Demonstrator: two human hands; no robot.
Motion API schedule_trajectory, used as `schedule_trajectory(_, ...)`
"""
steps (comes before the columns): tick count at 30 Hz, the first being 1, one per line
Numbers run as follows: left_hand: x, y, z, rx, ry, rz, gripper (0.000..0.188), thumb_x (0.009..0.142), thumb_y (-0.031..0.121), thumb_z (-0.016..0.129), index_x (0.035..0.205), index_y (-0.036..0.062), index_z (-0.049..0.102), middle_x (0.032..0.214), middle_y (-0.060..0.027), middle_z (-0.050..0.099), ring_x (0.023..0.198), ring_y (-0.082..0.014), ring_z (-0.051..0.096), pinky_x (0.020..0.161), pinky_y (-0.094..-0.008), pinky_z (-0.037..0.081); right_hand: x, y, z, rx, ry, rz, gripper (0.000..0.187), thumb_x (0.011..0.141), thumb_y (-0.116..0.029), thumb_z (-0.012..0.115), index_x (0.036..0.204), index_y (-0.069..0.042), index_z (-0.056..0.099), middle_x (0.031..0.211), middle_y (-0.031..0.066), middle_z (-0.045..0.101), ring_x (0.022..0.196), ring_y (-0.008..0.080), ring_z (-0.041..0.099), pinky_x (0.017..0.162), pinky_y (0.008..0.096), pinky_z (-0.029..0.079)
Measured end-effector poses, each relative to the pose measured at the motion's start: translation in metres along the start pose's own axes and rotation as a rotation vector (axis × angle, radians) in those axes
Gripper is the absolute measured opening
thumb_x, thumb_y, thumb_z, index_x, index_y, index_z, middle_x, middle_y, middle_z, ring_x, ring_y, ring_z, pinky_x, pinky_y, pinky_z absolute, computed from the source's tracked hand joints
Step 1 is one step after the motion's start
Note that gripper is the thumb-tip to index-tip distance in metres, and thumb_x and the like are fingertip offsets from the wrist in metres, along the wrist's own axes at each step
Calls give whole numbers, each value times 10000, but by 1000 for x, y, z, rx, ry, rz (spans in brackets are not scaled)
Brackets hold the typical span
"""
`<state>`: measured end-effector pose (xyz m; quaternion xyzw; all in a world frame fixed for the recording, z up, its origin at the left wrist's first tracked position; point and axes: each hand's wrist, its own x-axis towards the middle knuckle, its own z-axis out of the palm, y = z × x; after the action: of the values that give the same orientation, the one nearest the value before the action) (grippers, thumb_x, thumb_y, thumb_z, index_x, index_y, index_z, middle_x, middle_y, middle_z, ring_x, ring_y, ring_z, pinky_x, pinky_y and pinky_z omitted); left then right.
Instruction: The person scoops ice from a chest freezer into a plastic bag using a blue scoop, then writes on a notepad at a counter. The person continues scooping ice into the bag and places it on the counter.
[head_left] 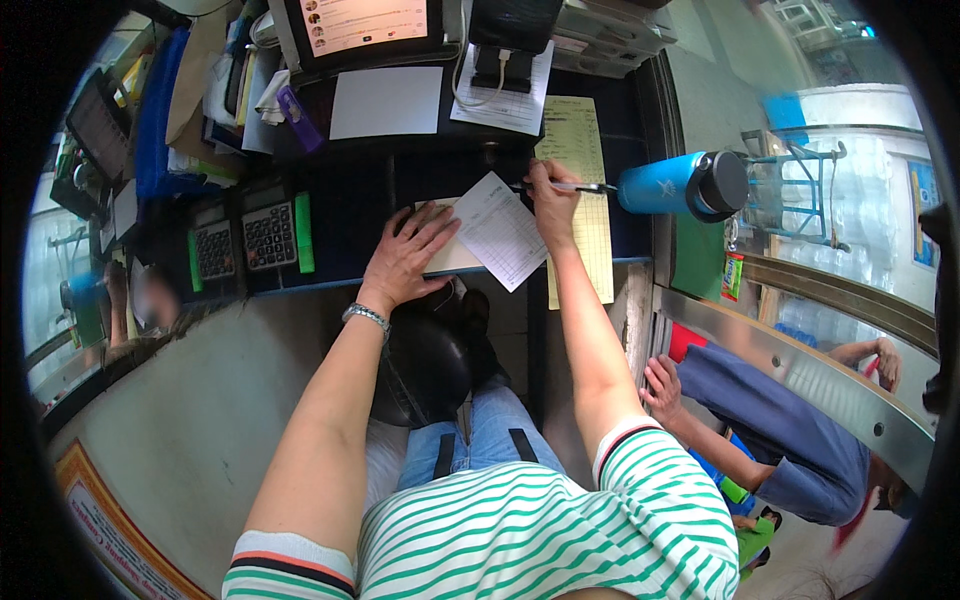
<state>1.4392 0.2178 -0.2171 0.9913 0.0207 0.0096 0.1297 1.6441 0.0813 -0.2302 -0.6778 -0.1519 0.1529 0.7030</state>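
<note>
White form (500, 235) lies askew across dark desk (345, 225) (bottle (660, 185) rightward).

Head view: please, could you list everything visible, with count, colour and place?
Slip: one, white, centre
Paper: one, cream, partly beneath slip
Ruled sheet: one, yellow, centre right
Pen: one, dark, centre right
Bottle: one, blue, right
Calculator: one, dark, left; apparently reflected
Files: several, blue, brown, upper left
Screen: one, pale, top
Card: one, white, below screen
Device: one, black, top
Desk: one, dark, centre
Other person: at least one, blue clothes, right
Bracelet: one, silver, left wrist
Shirt: one, green-white, bottom
Left hand: one, bare, on paper
Right hand: one, bare, holding pen
</note>
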Motion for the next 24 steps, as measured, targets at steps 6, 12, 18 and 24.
schedule_trajectory(6,1,1,0,-84,3,-79,958,619,433,793,1427,201,333,1495,-23,303,1368,-234,288,1130,-429,254,-35,-6,10,-39,-131,-41,354,912,-190,597,620,1,539,543,25,534,515,61,459,475,251,325)
schedule_trajectory(12,0,1,0,5,13,-1,931,625,421,790,1423,246,343,1498,7,301,1362,-263,292,1115,-438,275,-41,3,21,-122,-166,-47,358,905,-207,616,619,5,572,547,25,533,512,66,446,481,240,332)
schedule_trajectory(18,-1,1,2,-14,45,-8,901,623,417,790,1406,255,375,1494,14,313,1368,-255,289,1113,-444,274,-50,3,10,-253,-412,-86,355,881,-121,619,567,12,523,501,27,513,465,64,425,445,258,306)
schedule_trajectory(24,0,2,1,-3,24,-18,905,622,418,788,1409,255,372,1490,12,323,1371,-247,286,1122,-435,262,-49,7,12,-258,-431,-166,386,872,-103,622,543,3,450,491,15,472,463,58,374,436,262,270)
